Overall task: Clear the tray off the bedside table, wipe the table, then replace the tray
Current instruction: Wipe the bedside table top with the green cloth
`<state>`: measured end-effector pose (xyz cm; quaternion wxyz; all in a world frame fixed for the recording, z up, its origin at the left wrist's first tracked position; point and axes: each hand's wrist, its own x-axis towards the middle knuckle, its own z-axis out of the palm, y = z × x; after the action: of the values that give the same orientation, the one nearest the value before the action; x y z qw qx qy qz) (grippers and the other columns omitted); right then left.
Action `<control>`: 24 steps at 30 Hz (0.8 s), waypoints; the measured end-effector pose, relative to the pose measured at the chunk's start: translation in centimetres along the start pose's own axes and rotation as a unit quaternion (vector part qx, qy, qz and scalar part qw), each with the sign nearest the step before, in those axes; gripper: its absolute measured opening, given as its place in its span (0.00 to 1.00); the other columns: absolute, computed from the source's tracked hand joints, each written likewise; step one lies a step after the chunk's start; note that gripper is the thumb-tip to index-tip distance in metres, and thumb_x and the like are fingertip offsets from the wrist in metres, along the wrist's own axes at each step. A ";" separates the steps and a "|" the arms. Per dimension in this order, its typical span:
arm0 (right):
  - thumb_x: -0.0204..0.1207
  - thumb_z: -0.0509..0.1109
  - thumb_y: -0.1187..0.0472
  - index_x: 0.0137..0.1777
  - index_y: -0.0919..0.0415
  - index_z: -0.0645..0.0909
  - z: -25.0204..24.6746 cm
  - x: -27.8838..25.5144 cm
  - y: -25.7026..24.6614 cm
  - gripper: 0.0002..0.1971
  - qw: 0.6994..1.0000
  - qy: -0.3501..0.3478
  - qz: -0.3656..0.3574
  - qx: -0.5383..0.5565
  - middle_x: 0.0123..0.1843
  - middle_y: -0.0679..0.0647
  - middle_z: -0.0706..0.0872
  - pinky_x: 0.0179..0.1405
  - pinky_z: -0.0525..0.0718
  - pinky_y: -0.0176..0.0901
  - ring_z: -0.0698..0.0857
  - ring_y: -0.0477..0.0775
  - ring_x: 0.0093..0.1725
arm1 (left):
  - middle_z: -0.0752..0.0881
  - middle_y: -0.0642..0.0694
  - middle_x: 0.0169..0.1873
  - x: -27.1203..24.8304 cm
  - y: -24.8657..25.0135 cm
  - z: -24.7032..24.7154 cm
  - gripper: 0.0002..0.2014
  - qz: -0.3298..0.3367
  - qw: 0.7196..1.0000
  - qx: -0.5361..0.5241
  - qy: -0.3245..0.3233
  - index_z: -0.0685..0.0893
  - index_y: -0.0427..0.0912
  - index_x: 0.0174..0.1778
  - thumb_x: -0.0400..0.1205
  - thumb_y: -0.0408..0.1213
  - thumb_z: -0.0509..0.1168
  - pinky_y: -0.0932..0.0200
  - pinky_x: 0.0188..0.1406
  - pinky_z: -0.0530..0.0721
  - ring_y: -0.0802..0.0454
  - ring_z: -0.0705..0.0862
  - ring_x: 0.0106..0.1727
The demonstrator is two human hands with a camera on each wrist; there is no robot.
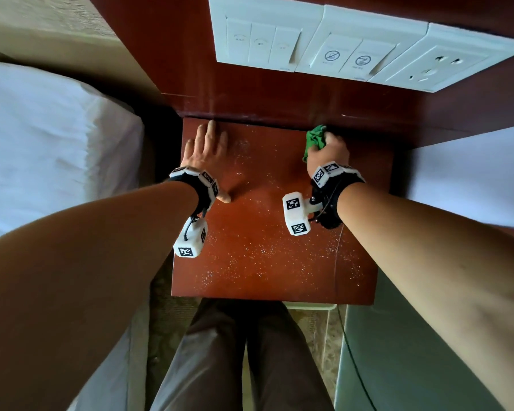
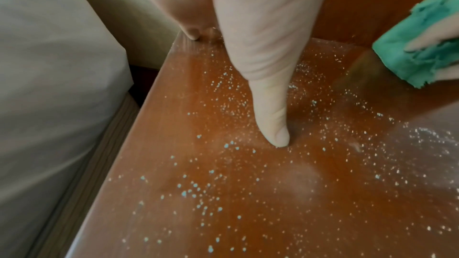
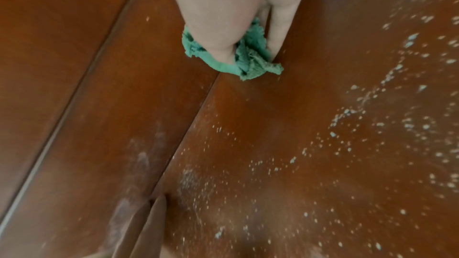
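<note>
The reddish wooden bedside table (image 1: 267, 256) carries white specks over most of its top. My right hand (image 1: 328, 149) grips a bunched green cloth (image 1: 315, 139) and holds it down at the table's back right corner, against the rear panel. In the right wrist view the cloth (image 3: 248, 60) bulges out between thumb and fingers. My left hand (image 1: 207, 149) lies flat on the back left part of the top, fingers straight, thumb (image 2: 270, 109) spread toward the middle. The cloth (image 2: 422, 50) also shows in the left wrist view. No tray is in view.
A dark wood panel (image 1: 279, 96) rises behind the table and carries white wall switches and a socket (image 1: 353, 46). White beds (image 1: 42, 149) flank the table on both sides. My legs stand at its front edge.
</note>
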<state>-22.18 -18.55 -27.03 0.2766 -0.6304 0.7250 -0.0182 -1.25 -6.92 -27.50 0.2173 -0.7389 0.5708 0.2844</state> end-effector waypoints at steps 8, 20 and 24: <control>0.79 0.66 0.60 0.62 0.59 0.81 1.6 -0.6 -1.0 0.13 1.000 0.010 -0.013 -0.008 0.65 0.55 0.79 0.58 0.79 0.48 0.81 0.61 0.63 | 0.29 0.38 0.83 0.3 0.4 0.4 0.81 -0.021 1.000 0.012 0.012 0.34 0.43 0.85 0.49 0.65 0.83 0.38 0.83 0.48 0.37 0.36 0.85; 0.76 0.68 0.71 0.58 0.53 0.86 1.9 -2.5 -0.5 0.16 0.934 -0.162 -0.303 -0.098 0.61 0.45 0.85 0.42 0.79 0.35 0.84 0.49 0.53 | 0.31 0.38 0.84 -0.1 0.4 -0.2 0.80 -0.029 0.999 0.017 0.012 0.36 0.44 0.85 0.49 0.67 0.83 0.40 0.83 0.49 0.37 0.38 0.85; 0.76 0.69 0.67 0.60 0.49 0.86 0.6 -3.7 0.7 0.17 0.884 -0.247 -0.354 -0.180 0.60 0.43 0.85 0.44 0.76 0.38 0.82 0.50 0.58 | 0.31 0.39 0.84 -0.2 0.3 -0.3 0.80 -0.026 0.999 0.017 0.013 0.35 0.45 0.85 0.49 0.67 0.82 0.40 0.84 0.49 0.38 0.38 0.86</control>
<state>-22.40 -14.80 -26.42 0.3036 -0.8680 0.3532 0.1720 -1.57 -7.07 -27.11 0.2301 -0.7535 0.5587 0.2591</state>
